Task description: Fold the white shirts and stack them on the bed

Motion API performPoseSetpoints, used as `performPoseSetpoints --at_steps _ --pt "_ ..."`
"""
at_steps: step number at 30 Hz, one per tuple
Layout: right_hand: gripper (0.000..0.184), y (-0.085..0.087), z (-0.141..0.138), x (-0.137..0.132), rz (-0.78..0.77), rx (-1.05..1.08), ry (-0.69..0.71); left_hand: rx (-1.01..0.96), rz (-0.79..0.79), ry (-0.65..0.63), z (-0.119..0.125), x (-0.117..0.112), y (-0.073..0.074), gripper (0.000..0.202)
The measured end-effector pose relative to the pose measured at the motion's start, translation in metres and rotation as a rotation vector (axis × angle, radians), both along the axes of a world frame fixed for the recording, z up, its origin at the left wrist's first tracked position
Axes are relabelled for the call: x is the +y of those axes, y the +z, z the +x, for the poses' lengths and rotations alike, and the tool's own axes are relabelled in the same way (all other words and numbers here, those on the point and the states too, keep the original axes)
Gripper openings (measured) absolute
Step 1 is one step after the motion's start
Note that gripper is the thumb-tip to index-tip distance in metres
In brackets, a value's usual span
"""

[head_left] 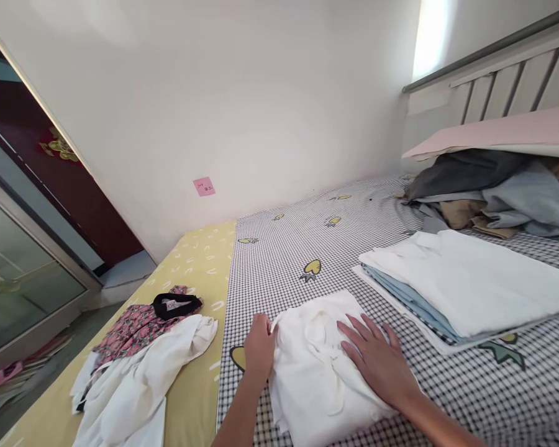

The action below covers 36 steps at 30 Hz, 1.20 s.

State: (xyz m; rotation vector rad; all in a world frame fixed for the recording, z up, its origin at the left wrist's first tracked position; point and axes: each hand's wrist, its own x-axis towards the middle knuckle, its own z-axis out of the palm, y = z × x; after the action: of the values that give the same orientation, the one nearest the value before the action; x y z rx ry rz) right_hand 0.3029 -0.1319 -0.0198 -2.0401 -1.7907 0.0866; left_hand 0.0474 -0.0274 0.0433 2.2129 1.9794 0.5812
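Note:
A white shirt point(323, 366) with a collar and a tie-like strip lies folded in a rough rectangle on the checked bedsheet point(279, 273). At its upper left edge, my left hand point(259, 347) is closed, its fingers pinching the white fabric. My right hand point(377, 360) rests flat across the right side of the shirt, fingers spread. The shirt's lower edge runs close to the bottom of the view.
To the right lies a stack of folded clothes point(466, 279), white on top with light blue beneath. Loose white and floral garments point(140, 366) lie on the yellow strip at left. Rumpled dark and grey clothes point(494, 186) sit under a pink board-like item point(503, 133) by the headboard.

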Motion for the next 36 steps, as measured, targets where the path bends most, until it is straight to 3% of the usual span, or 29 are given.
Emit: performPoseSetpoints --at_steps 5,11,15,18,21,25,27,30,33,36 --pt "0.05 0.002 -0.001 -0.001 0.016 -0.005 -0.001 0.067 0.021 0.02 0.0 -0.001 0.009 0.017" --pt "0.049 0.003 -0.002 0.0 0.025 -0.002 -0.007 0.049 -0.048 0.148 -0.013 -0.002 0.003 0.004" --pt "0.05 0.006 -0.004 0.0 0.006 -0.015 -0.01 0.013 -0.035 0.302 -0.034 -0.003 0.006 0.016" --pt "0.051 0.006 -0.004 -0.001 -0.01 -0.027 -0.014 0.013 0.033 0.38 -0.047 -0.007 0.019 0.029" --pt "0.05 0.003 -0.004 0.0 -0.004 -0.021 -0.013 0.039 0.12 0.314 -0.042 -0.018 0.037 0.038" --pt "0.049 0.003 -0.004 0.0 0.01 -0.026 -0.023 0.082 0.195 0.005 -0.002 -0.046 0.048 0.038" --pt "0.049 0.006 -0.005 -0.001 0.014 -0.036 -0.029 0.125 0.256 -0.186 0.02 -0.063 0.041 0.041" --pt "0.048 0.01 -0.007 -0.002 0.024 -0.018 -0.022 0.216 0.273 -0.38 0.038 -0.082 0.011 0.044" --pt "0.049 0.009 -0.003 -0.001 0.093 0.122 -0.031 0.268 0.157 -0.353 0.038 -0.087 -0.028 0.048" --pt "0.056 0.002 0.01 -0.001 0.272 0.477 -0.073 0.287 0.123 -0.296 0.033 -0.086 -0.05 0.052"
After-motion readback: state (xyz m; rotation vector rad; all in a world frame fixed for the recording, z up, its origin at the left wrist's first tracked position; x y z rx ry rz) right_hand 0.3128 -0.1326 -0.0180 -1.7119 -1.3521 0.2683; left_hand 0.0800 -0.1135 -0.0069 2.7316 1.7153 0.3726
